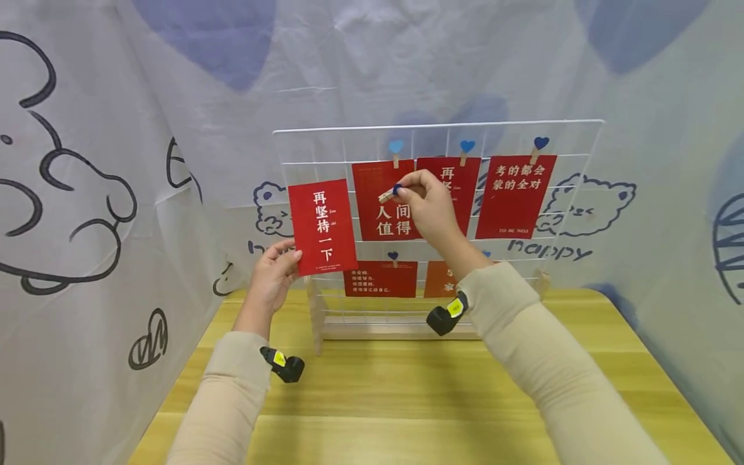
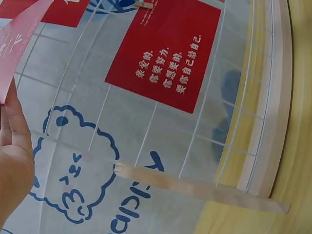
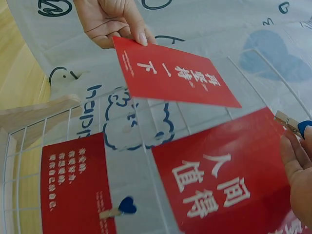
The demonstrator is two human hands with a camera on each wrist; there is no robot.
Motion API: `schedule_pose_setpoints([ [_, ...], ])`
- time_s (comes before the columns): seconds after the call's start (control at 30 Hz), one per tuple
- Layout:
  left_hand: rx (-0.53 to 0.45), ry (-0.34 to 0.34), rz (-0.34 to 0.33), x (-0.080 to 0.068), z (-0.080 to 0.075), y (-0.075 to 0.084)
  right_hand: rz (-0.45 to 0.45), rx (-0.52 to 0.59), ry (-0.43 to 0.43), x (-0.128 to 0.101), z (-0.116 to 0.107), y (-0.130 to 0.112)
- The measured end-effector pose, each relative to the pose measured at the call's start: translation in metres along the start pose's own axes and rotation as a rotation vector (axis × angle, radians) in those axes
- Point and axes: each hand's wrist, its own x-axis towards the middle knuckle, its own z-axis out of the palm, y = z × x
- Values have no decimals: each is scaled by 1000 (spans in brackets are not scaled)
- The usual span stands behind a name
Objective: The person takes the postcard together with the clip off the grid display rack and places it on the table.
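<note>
My left hand (image 1: 272, 276) pinches the lower corner of a red card (image 1: 322, 226) with white Chinese characters, held upright in front of the left part of a white wire grid panel (image 1: 296, 145). In the right wrist view the same left hand (image 3: 109, 19) holds that card (image 3: 170, 75) by its edge. My right hand (image 1: 427, 203) pinches a small wooden clothespin with a blue heart (image 1: 389, 192) in front of the cards hung on the grid. That clothespin (image 3: 292, 124) shows at the right edge, at my right hand's fingertips (image 3: 297, 161).
Several red cards (image 1: 514, 194) hang on the grid from heart clothespins (image 1: 539, 145), in an upper and a lower row. The grid stands in a wooden base (image 1: 401, 330) on a yellow wooden table (image 1: 407, 400). A printed cloth backdrop (image 1: 87, 194) surrounds the table.
</note>
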Motion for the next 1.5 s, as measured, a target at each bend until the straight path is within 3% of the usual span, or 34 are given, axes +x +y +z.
schedule_pose_setpoints([
  [0.13,-20,-4,-6,-4,0,-3,-5,45,21,-9,-12,5],
  [0.37,-58,-49,93,-8,-1,-9,18,108,39,-25,-32,12],
  [0.63,-48,34,-19,-15,2,-7,66,140,94,-45,-53,31],
  [0.97,-61,62,-43,-26,-2,-17,120,140,130,-65,-75,52],
  [1.2,-50,67,-59,-36,-7,-27,122,208,117,-82,-89,66],
  [1.5,-38,68,-92,-45,-13,-36,191,141,150,-102,-109,84],
])
